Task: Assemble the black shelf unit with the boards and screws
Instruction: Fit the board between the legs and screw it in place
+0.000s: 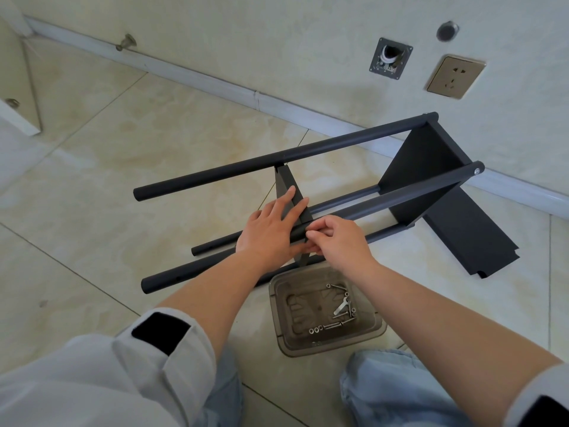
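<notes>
The black shelf unit (308, 149) lies on its side on the tiled floor, its long tube legs running left to right. One board (421, 177) is fixed between the legs at the right end. A second board (286, 183) stands between the legs near the middle. My left hand (271, 229) rests with straight fingers on this middle board and the near upper leg (400, 195). My right hand (338, 238) pinches something small against that leg at the board's edge; the item itself is hidden by my fingers.
A clear plastic tray (277, 331) with several screws, washers and a small wrench (340, 308) sits on the floor by my knees. A loose black board (471, 238) lies flat to the right. The wall, a socket (455, 77) and the baseboard run behind the unit.
</notes>
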